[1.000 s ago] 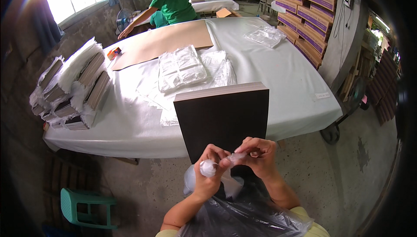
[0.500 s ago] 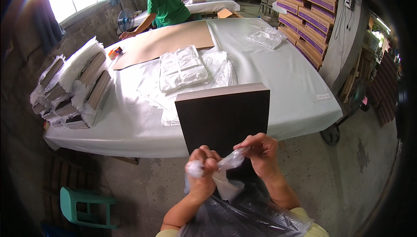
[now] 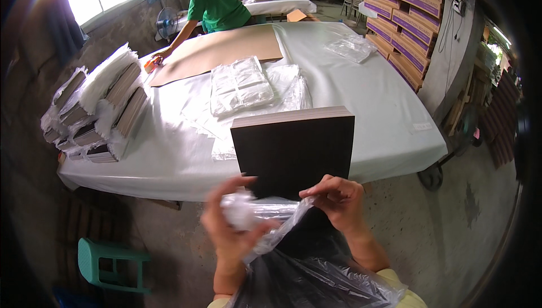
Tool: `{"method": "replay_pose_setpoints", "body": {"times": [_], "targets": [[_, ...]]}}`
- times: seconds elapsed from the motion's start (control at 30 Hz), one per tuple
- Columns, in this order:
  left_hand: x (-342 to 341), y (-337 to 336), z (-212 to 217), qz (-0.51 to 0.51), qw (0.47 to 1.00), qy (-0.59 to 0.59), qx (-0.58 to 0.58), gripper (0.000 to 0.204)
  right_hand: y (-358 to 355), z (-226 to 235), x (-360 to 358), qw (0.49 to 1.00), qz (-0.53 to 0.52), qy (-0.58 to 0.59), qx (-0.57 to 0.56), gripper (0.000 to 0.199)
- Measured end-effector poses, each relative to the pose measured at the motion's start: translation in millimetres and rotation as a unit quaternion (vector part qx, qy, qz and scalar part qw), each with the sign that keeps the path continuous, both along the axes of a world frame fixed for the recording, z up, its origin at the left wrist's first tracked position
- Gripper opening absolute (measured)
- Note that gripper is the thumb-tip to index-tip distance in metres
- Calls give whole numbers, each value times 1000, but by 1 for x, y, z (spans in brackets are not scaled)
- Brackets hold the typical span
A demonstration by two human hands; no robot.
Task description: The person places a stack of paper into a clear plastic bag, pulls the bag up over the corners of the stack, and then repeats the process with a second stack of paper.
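A thick stack of boards with a black face (image 3: pixel 293 150) and pale layered edges stands upright before me at the table's near edge. Below it, my right hand (image 3: pixel 340 202) pinches the edge of a clear plastic bag (image 3: pixel 276 211) between thumb and fingers. My left hand (image 3: pixel 226 234), smeared by motion, curves round a bunched part of that plastic, with thumb and fingers spread wide about it. Between both hands the film is stretched, and more clear plastic (image 3: pixel 339 277) drapes over my lap. The lower part of the stack is hidden behind my hands and the film.
On the white-covered table (image 3: pixel 384 110) lie folded clear bags (image 3: pixel 240 86), a brown sheet (image 3: pixel 226 48) and wrapped board stacks (image 3: pixel 99 105) at left. A co-worker in green (image 3: pixel 217 6) reaches across the far side. A green stool (image 3: pixel 113 263) stands lower left; cartons (image 3: pixel 409 20) rise at right.
My left hand has moved left and its fingers have spread, drawing the plastic out wider. My right hand keeps its pinch. The co-worker's hand has reached the orange tape roll.
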State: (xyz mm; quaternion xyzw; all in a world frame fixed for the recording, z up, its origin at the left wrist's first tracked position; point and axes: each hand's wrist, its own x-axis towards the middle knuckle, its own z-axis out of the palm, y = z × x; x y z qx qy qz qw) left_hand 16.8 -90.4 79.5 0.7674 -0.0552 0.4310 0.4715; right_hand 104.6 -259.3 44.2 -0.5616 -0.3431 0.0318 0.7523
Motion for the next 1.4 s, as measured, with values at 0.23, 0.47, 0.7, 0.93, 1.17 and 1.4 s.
{"method": "replay_pose_setpoints", "body": {"times": [0.23, 0.47, 0.7, 0.93, 1.17, 1.4], "targets": [[16, -35, -26, -147, 977, 153, 25, 28, -3, 7, -10, 984, -99, -121, -89, 12], [12, -24, -36, -170, 969, 181, -7, 18, 0, 7, -10, 989, -42, -101, -95, 3], [5, -17, -40, -419, 775, 191, -434, 22, 2, 5, -8, 984, -89, -104, -114, 6], [1, -8, -19, -494, 780, 313, -222, 67, -10, 6, 4, 950, 74, 240, 184, 20], [4, 17, -47, -703, 701, 81, -88, 64, -31, 9, 16, 908, 13, 300, 293, 13], [6, 6, -45, -701, 639, -138, -286, 63, -57, -16, 52, 869, -39, 365, 333, 14]]}}
